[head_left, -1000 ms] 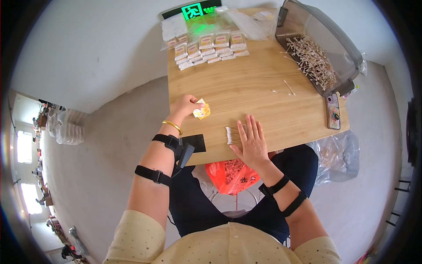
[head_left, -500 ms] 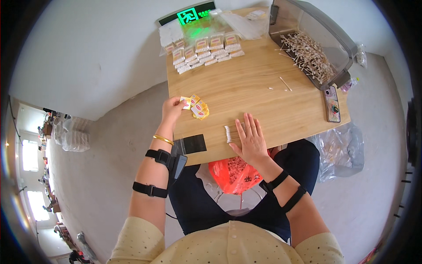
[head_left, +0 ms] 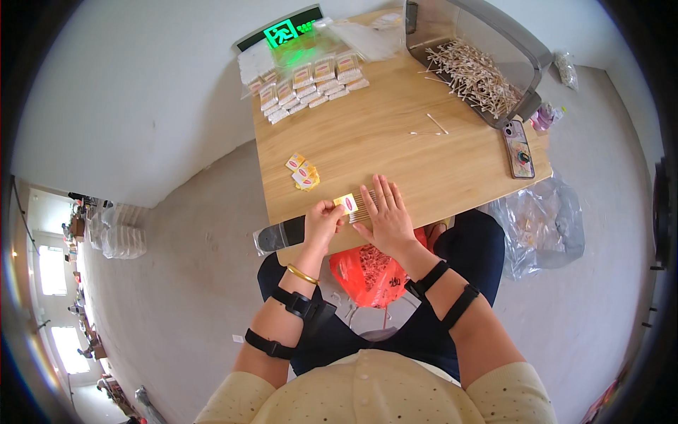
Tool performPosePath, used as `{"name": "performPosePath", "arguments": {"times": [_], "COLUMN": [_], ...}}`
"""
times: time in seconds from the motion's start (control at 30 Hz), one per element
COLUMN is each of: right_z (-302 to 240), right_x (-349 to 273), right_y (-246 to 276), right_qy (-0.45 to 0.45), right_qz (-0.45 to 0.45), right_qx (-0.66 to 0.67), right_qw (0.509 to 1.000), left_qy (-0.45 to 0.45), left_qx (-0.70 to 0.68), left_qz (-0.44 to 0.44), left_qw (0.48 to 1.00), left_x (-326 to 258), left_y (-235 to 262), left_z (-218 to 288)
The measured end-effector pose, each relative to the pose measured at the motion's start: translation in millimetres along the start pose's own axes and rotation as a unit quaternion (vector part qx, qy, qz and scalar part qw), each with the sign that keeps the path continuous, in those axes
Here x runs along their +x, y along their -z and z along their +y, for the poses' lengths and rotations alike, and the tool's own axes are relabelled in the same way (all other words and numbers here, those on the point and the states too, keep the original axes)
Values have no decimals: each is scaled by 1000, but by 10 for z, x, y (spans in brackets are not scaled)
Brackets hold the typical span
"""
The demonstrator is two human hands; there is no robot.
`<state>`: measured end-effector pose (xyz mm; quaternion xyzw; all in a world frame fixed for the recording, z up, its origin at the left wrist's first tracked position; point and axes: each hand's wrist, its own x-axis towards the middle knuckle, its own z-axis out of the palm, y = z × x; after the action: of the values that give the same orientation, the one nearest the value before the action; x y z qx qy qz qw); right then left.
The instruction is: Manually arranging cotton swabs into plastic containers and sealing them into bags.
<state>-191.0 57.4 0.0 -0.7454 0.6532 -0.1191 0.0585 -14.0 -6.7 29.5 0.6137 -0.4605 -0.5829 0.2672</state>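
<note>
Pinching a small yellow-and-white card (head_left: 347,203) between its thumb and fingers, the left hand (head_left: 323,220) brings it over the left end of a flat row of cotton swabs (head_left: 358,214), near the front edge of the table (head_left: 360,145). The right hand (head_left: 387,218) lies flat upon this row, palm down, its fingers straight and the thumb apart. Farther to the left lies a loose pile of similar cards (head_left: 305,176). Bundled swab packs (head_left: 304,90) stand at the back, and a grey see-through bin (head_left: 487,35) holds many loose swabs (head_left: 472,76).
</note>
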Motion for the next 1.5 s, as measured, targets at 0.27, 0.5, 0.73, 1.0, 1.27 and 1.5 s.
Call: {"name": "performPosePath", "arguments": {"times": [0.27,0.5,0.73,1.0,1.27,1.5], "right_z": [3,-2,-2,-323,-1111,-1301], "right_x": [-17,-21,-2,81,292,348], "right_y": [39,35,28,-52,-380,-422], "right_qy": [-2,5,9,18,65,49], "right_qz": [3,19,-4,-23,-39,-21], "right_qx": [-4,-3,-6,8,-1,2], "right_qw": [1000,1000,1000,1000,997,999], "left_qy": [-3,-32,-110,-40,-120,-110], "left_qx": [81,207,256,497,604,655], "left_qz": [-1,-31,120,152,130,62], "left_qw": [997,977,953,853,777,745], "left_x": [90,207,80,-364,-275,-91], "left_y": [-33,-138,450,1470,1111,1165], "left_z": [42,-1,-13,-198,-66,-77]}}
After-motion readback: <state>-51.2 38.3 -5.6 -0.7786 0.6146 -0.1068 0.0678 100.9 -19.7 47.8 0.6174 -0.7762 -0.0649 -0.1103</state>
